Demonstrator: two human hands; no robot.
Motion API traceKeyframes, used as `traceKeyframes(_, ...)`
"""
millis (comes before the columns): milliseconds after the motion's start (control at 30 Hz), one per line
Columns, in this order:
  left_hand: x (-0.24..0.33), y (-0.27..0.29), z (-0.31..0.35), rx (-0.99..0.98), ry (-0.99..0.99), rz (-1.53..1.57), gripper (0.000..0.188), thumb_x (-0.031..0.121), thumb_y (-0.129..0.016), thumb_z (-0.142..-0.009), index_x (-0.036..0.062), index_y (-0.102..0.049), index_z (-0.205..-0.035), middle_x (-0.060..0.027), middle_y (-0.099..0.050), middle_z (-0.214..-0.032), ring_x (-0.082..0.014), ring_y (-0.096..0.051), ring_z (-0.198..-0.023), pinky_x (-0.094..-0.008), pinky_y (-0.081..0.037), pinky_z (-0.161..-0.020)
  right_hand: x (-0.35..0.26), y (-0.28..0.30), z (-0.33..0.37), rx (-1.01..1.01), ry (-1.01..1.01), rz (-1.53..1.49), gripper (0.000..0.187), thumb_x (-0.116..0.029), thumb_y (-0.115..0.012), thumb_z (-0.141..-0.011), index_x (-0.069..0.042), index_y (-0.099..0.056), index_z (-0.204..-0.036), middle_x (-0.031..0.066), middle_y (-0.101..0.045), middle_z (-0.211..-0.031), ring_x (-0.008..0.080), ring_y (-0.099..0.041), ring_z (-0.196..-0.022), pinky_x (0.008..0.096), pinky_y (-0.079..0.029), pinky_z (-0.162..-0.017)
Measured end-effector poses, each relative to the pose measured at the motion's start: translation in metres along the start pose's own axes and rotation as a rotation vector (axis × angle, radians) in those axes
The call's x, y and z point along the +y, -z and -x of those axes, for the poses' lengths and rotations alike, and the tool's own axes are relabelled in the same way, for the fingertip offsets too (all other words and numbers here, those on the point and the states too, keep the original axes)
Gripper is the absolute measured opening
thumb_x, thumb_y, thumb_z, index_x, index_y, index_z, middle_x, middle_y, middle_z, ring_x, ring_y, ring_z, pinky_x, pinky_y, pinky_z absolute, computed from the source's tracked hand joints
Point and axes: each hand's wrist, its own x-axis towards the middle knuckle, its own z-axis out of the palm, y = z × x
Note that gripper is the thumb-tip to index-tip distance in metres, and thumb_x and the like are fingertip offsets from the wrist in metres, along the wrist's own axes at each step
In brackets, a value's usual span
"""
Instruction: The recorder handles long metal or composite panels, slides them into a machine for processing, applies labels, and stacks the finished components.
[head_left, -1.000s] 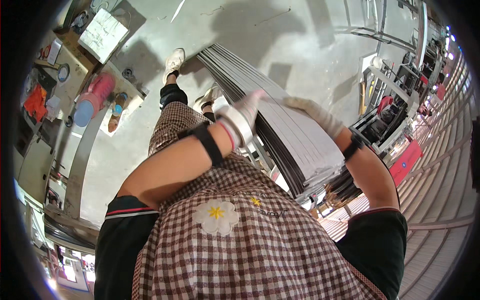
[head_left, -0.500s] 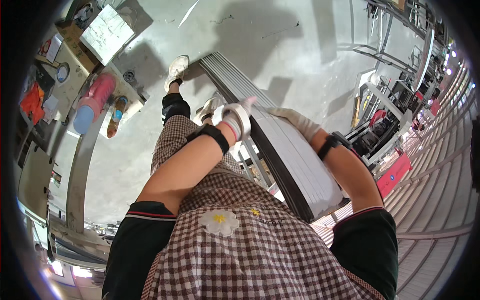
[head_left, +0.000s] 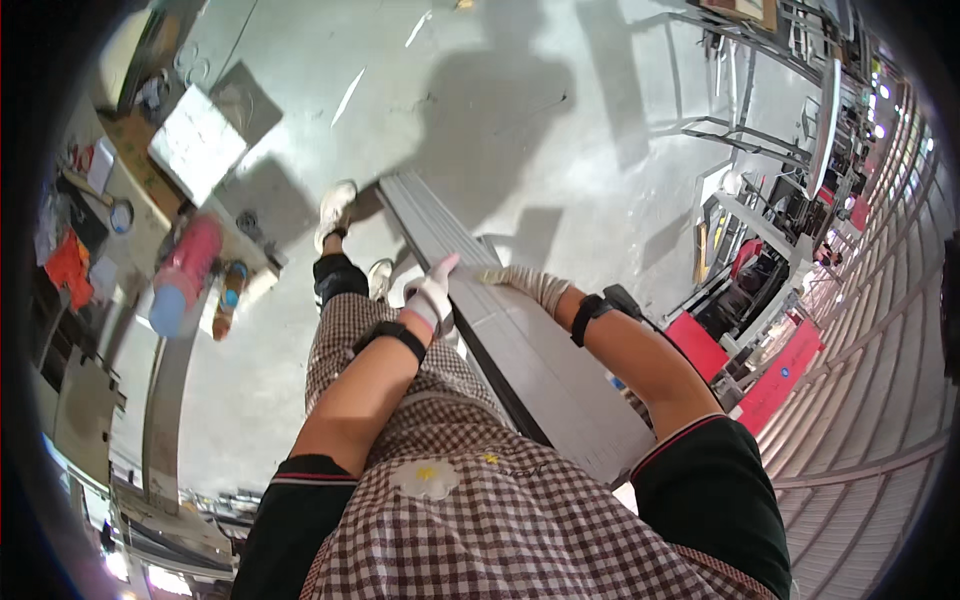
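A long stack of grey-white panels (head_left: 545, 365) with a dark near-side edge slants from beyond my feet back toward my right side. My left hand (head_left: 432, 292), in a white glove with a pink fingertip showing, is at the stack's left edge. It seems closed on a white ring like a roll of tape, now hard to make out against the glove. My right hand (head_left: 525, 284), in a pale glove, lies on top of the stack with its fingers stretched toward the left hand. Both wrists wear black bands.
On the left a bench (head_left: 235, 235) holds a pink bottle with a blue cap (head_left: 185, 270), a smaller amber bottle (head_left: 228, 300) and a white sheet (head_left: 198, 146). Orange cloth (head_left: 70, 268) lies farther left. Metal racks (head_left: 770, 235) and red panels (head_left: 780, 375) stand at right.
Both hands have come nearer each other. My right hand has moved left along the stack, and my left hand has shifted left and down in the picture. The view has shifted too.
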Motion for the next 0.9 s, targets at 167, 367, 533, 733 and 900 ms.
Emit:
traceKeyframes(167,0.048,-0.08,0.071,0.089,-0.171,-0.034,0.058,0.04,-0.062,-0.085,0.005,-0.047,-0.129,-0.0124,-0.057,-0.119,-0.0263,-0.057,-0.102,-0.04,-0.047,-0.09,-0.029,0.018,0.029,-0.111,0.189,0.173,0.063,-0.033,-0.07,-0.082,-0.003,-0.047,-0.132,0.0121,-0.062,-0.116,0.0179,-0.061,-0.103,0.0319,-0.049,-0.091)
traceKeyframes(367,0.096,-0.196,0.131,-0.031,-0.457,-0.106,0.056,0.041,-0.055,-0.09,0.0032,-0.046,-0.13,-0.01,-0.056,-0.12,-0.0246,-0.054,-0.11,-0.0375,-0.044,-0.096,-0.086,0.06,0.078,-0.192,0.662,0.476,0.076,-0.039,-0.078,-0.075,-0.001,-0.046,-0.132,0.0103,-0.06,-0.117,0.0191,-0.056,-0.107,0.0324,-0.046,-0.092)
traceKeyframes(533,0.121,-0.315,0.153,-0.244,-0.706,-0.106,0.066,0.048,-0.056,-0.088,0.003,-0.043,-0.134,-0.0139,-0.053,-0.128,-0.03,-0.053,-0.115,-0.0437,-0.043,-0.1,-0.149,0.104,0.169,-0.061,1.04,0.799,0.083,-0.027,-0.08,-0.07,0.002,-0.036,-0.134,0.0149,-0.055,-0.118,0.0197,-0.05,-0.109,0.0309,-0.041,-0.096)
traceKeyframes(733,0.126,-0.493,0.215,-0.485,-1.028,-0.027,0.073,0.055,-0.053,-0.088,0.0056,-0.036,-0.139,-0.0146,-0.05,-0.132,-0.0314,-0.048,-0.121,-0.0453,-0.038,-0.105,-0.16,0.137,0.343,0.511,1.361,1.333,0.103,-0.037,-0.076,-0.071,0.008,-0.017,-0.142,0.0312,-0.045,-0.128,0.0405,-0.051,-0.114,0.0384,-0.044,-0.096)
traceKeyframes(900,0.165,-0.604,0.174,-0.69,-1.112,-0.19,0.088,0.067,-0.06,-0.076,0.0091,-0.037,-0.138,-0.0124,-0.052,-0.129,-0.0302,-0.054,-0.115,-0.0425,-0.046,-0.1,-0.166,0.195,0.423,0.908,1.649,1.227,0.091,-0.029,-0.073,-0.071,0.006,-0.025,-0.14,0.0283,-0.046,-0.122,0.0406,-0.054,-0.104,0.0444,-0.047,-0.088)
